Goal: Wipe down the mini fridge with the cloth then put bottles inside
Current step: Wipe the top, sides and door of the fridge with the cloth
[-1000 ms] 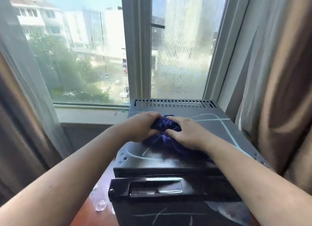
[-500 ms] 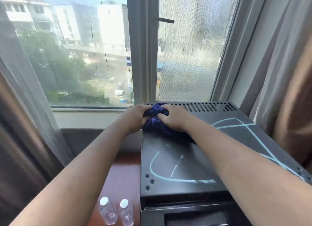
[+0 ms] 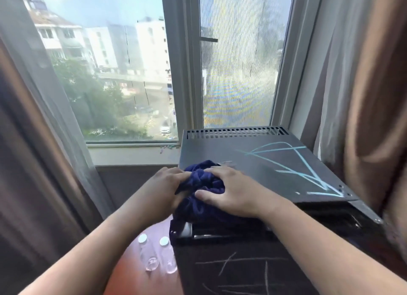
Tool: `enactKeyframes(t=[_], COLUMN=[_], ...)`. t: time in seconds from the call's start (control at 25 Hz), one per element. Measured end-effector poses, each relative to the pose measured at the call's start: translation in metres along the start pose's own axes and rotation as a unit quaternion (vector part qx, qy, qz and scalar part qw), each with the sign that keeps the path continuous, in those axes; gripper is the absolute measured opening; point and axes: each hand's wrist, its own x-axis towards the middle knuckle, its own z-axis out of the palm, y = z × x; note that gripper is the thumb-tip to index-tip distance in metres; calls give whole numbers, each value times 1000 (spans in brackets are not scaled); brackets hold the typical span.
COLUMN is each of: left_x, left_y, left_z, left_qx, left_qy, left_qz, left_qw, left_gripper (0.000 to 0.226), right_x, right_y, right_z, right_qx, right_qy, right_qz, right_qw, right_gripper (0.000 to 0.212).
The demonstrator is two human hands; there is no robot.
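A black mini fridge [image 3: 275, 175] stands under the window, its top and closed door marked with pale chalk lines. A bunched dark blue cloth [image 3: 202, 182] lies on the top's front left corner and hangs over the edge. My left hand [image 3: 165, 184] grips the cloth from the left. My right hand [image 3: 233, 191] presses down on it from the right. Two clear bottles [image 3: 154, 255] with white caps stand on the reddish wooden surface [image 3: 132, 272] just left of the fridge.
The window [image 3: 132, 74] and its sill [image 3: 132, 153] run behind the fridge. Sheer and brown curtains hang at the left [image 3: 33, 140] and close against the fridge's right side [image 3: 363, 118]. A vent grille [image 3: 235, 133] lines the fridge's back edge.
Both hands pulled the cloth from the back left of the fridge top toward the front left corner. The chalk curve on the left part of the top is gone.
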Motion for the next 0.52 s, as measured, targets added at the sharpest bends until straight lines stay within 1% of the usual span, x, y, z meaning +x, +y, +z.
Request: enactKeyframes(t=[0.08,0.2,0.28,0.36,0.52], left_x=[-11,-5,6,22,74], left_y=[17,35,51,70,121], left_z=[1,0,6,20,55], left_qx=[25,43,37,41,63], left_qy=[-9,-39,-47,-39,-38], left_qz=[-2,2,13,31,89], left_qw=[1000,998,998,998,993], left_gripper=[19,13,15,16,21], right_x=[-17,-30,-39,-50,-84], right_y=[0,4,12,27,75], right_z=[5,10,4,-12,-59], right_qx=[4,0,-12,-23,-24], right_qy=[12,52,60,63,93], right_qz=[0,18,47,80,158], right_qw=[1000,999,997,995,983], right_gripper=[55,48,48,45,41])
